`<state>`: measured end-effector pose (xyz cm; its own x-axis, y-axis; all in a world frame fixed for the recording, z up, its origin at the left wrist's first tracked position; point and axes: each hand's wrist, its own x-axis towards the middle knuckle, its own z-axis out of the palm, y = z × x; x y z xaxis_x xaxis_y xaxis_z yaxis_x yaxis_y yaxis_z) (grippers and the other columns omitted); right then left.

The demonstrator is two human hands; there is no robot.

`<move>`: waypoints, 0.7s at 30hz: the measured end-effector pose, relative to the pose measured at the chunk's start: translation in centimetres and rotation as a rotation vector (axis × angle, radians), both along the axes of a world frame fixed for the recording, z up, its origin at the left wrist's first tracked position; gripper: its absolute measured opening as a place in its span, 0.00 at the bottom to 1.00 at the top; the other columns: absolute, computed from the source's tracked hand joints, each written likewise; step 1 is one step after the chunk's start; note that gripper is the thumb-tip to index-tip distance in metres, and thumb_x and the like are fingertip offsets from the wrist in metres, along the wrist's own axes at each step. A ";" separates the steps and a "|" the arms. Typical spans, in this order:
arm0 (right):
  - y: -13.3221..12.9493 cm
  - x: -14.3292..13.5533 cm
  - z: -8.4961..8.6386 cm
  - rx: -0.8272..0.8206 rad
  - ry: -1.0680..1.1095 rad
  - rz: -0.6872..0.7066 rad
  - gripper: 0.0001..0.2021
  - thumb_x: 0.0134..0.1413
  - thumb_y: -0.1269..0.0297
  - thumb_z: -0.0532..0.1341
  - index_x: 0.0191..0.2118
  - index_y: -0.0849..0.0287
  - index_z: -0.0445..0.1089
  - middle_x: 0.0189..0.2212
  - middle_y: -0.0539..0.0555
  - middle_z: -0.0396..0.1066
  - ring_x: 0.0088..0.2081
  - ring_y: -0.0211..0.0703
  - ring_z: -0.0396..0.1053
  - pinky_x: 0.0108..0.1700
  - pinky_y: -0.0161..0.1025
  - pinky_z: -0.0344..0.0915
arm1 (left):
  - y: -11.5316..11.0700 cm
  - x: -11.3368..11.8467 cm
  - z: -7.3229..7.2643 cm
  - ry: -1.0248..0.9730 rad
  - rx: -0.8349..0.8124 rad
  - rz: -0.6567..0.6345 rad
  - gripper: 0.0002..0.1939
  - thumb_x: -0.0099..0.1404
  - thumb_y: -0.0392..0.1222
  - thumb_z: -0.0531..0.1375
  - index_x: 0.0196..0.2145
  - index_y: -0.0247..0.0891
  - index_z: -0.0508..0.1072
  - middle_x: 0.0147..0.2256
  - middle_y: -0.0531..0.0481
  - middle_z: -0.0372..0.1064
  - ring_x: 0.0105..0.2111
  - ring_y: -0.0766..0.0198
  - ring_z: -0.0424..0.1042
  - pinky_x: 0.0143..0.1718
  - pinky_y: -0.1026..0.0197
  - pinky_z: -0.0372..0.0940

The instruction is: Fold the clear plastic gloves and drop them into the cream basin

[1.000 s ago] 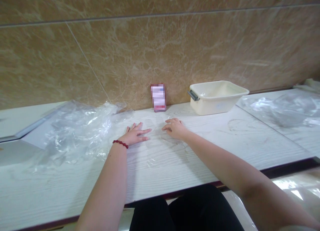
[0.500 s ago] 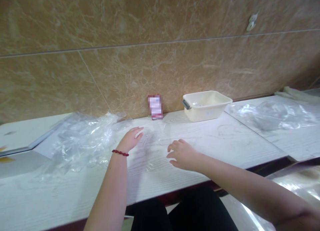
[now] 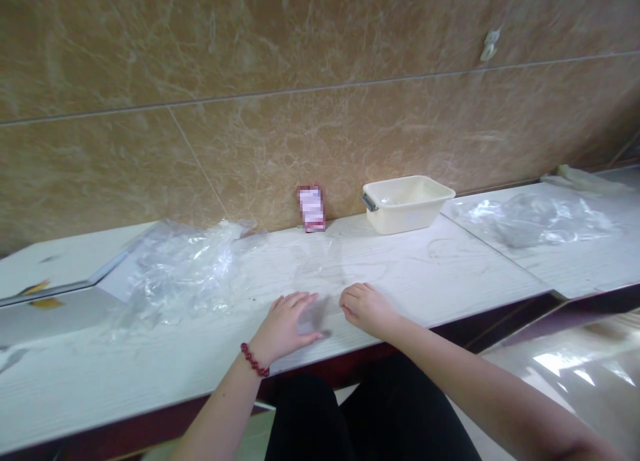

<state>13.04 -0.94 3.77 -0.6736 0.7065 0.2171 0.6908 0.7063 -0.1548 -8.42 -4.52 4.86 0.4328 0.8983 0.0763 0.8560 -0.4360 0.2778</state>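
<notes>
My left hand rests low over the white tabletop near its front edge, thumb and fingers spread apart, a red bead bracelet on its wrist. To its right is my right hand, fingers curled in and pressed together. Whatever those fingers may hold is hidden. A faint clear plastic sheet or bag lies flat on the table just beyond both hands; its outline is hard to make out. Behind it, a small red-and-white card or packet, blurred out, leans against the wall.
Crumpled clear plastic bags are heaped on the left. A cream plastic bin with a grey handle stands by the wall. More clear plastic lies at the right, past a table seam. The brown marble wall bounds the back.
My left hand has come back toward the front edge and spread its fingers. My right hand's fingers have curled closer together. The view has shifted slightly.
</notes>
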 end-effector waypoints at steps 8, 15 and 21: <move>-0.5 0.8 0.1 0.018 0.197 -0.014 0.06 0.46 0.72 0.53 0.31 0.59 0.64 0.31 0.52 0.66 0.38 0.38 0.61 0.42 0.37 0.55 | -0.3 1.0 -2.5 -0.032 0.222 0.125 0.11 0.55 0.37 0.52 0.36 0.41 0.69 0.42 0.48 0.65 0.43 0.59 0.62 0.47 0.52 0.53; -1.6 3.2 0.6 -0.038 0.283 0.223 0.25 0.41 0.58 0.59 0.48 0.58 0.57 0.48 0.57 0.58 0.52 0.44 0.51 0.51 0.43 0.50 | -1.9 0.8 -1.3 -0.189 0.212 0.045 0.10 0.58 0.37 0.49 0.34 0.39 0.69 0.35 0.50 0.69 0.36 0.64 0.66 0.42 0.57 0.60; -0.2 3.7 -0.9 -0.192 0.218 0.264 0.26 0.46 0.65 0.56 0.53 0.57 0.53 0.53 0.57 0.53 0.53 0.41 0.51 0.52 0.40 0.50 | -4.0 0.1 -0.5 -0.210 0.150 -0.071 0.10 0.57 0.36 0.50 0.36 0.41 0.69 0.37 0.52 0.69 0.39 0.64 0.66 0.48 0.55 0.56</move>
